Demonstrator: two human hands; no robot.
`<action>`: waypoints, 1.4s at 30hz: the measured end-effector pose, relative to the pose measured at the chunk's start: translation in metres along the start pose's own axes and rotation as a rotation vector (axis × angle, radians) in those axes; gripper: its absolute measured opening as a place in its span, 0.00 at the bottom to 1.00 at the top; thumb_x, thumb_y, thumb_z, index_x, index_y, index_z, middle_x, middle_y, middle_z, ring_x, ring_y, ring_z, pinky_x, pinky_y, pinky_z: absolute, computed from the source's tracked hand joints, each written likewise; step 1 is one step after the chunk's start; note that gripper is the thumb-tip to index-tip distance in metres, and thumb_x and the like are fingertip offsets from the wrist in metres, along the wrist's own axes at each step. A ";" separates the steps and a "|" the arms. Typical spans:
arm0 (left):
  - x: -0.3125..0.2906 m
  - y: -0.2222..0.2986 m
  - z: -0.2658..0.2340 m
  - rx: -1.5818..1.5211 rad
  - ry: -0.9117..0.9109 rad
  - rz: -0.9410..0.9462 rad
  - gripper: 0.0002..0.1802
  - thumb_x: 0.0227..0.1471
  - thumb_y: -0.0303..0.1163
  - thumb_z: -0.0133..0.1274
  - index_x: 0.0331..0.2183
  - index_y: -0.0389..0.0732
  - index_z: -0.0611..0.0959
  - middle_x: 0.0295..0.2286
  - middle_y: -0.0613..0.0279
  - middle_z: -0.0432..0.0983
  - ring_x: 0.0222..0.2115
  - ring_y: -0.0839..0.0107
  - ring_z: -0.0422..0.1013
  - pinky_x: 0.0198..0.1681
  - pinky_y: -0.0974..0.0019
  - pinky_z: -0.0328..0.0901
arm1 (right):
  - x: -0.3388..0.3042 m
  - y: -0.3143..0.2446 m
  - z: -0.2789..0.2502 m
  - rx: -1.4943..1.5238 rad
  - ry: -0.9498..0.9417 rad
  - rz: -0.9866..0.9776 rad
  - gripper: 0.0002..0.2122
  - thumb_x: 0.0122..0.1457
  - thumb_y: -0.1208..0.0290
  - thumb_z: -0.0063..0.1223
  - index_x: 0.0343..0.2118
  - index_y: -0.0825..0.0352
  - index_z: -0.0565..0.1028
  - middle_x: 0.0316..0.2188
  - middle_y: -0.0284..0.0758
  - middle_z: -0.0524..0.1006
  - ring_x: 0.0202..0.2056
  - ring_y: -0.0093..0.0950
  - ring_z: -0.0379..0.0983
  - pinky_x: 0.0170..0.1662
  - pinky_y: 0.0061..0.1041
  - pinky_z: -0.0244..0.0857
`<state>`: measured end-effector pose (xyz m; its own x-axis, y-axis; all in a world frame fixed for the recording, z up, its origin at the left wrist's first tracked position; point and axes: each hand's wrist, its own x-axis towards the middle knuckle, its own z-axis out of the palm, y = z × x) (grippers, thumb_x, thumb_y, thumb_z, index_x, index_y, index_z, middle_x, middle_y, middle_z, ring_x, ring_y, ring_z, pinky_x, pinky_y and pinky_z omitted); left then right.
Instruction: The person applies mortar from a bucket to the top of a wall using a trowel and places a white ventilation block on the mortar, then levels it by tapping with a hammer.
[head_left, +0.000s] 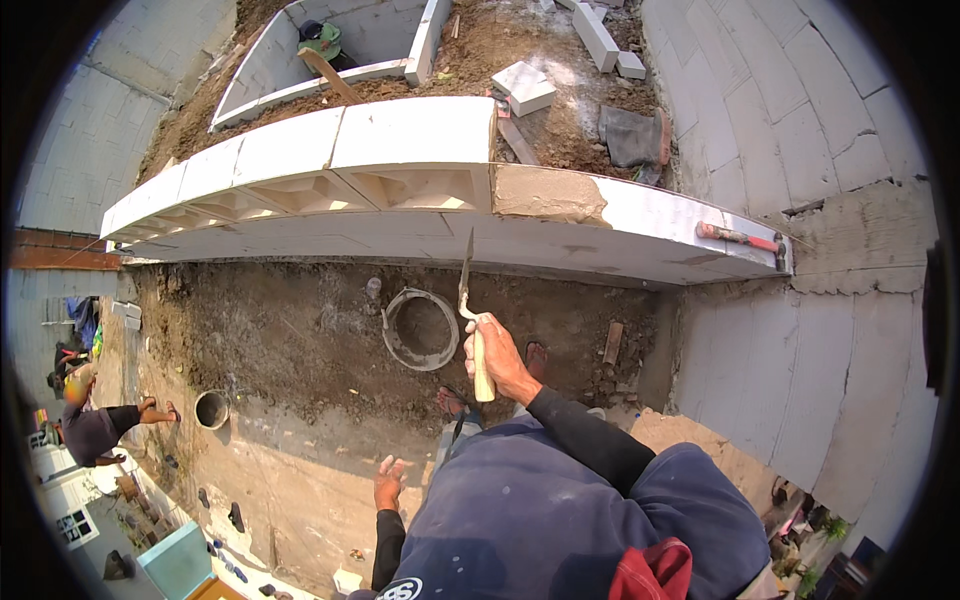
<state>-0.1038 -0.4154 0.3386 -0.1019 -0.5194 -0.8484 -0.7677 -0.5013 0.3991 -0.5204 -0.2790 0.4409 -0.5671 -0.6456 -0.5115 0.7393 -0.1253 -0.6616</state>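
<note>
- Trowel [468, 290] stands nearly upright at about 12 o'clock from our right hand [497, 355], which is wrapped firmly round its pale wooden handle; the blade tip reaches up against the face of the white block wall [400, 150].
- Our left hand [389, 484] hangs at 7 o'clock from the right one, fingers spread, holding nothing, over the bare ground.
- Risk, as we judge it: the blade is thin and pointed, so a slip off the wall's edge could swing it down toward our sandalled feet [455, 402], just below the hand.
- A patch of grey mortar [545, 192] sits on the wall top at 1 o'clock; a careless stroke could knock it loose.
- The red-handled hammer [742, 238] lies close to the wall's right end at 2 o'clock; a nudge could send it off.
- Open room: the mortar pan [421, 328] lies at 9 o'clock, just beside the trowel hand, with loose dirt beyond it; another person [95, 425] crouches far off at 8 o'clock by a small bucket [211, 409], well apart from us.
</note>
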 end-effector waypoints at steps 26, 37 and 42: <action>0.045 -0.061 -0.095 -0.326 0.038 -0.077 0.32 0.59 0.44 0.57 0.62 0.45 0.70 0.55 0.58 0.70 0.52 0.62 0.70 0.53 0.59 0.65 | 0.058 0.181 -0.051 -1.378 0.085 0.404 0.27 0.58 0.53 0.50 0.50 0.75 0.73 0.29 0.47 0.82 0.31 0.40 0.81 0.42 0.36 0.72; -0.099 -0.245 -0.043 -0.445 0.420 -0.204 0.22 0.56 0.33 0.56 0.48 0.29 0.80 0.31 0.48 0.84 0.32 0.66 0.81 0.38 0.68 0.73 | 0.243 0.269 -0.057 -1.441 0.055 0.748 0.19 0.66 0.55 0.48 0.22 0.62 0.65 0.14 0.30 0.58 0.14 0.23 0.50 0.19 0.34 0.42; -0.190 -0.326 0.060 -0.310 0.491 -0.417 0.15 0.52 0.35 0.62 0.34 0.30 0.87 0.30 0.52 0.84 0.28 0.69 0.81 0.34 0.68 0.74 | 0.241 0.282 -0.105 -1.699 -0.024 0.266 0.25 0.63 0.48 0.50 0.47 0.70 0.70 0.20 0.33 0.64 0.16 0.27 0.56 0.19 0.36 0.49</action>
<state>0.1282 -0.1118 0.3486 0.5139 -0.4568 -0.7261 -0.4582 -0.8617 0.2178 -0.4864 -0.3911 0.0734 -0.4856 -0.5270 -0.6975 -0.3869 0.8450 -0.3690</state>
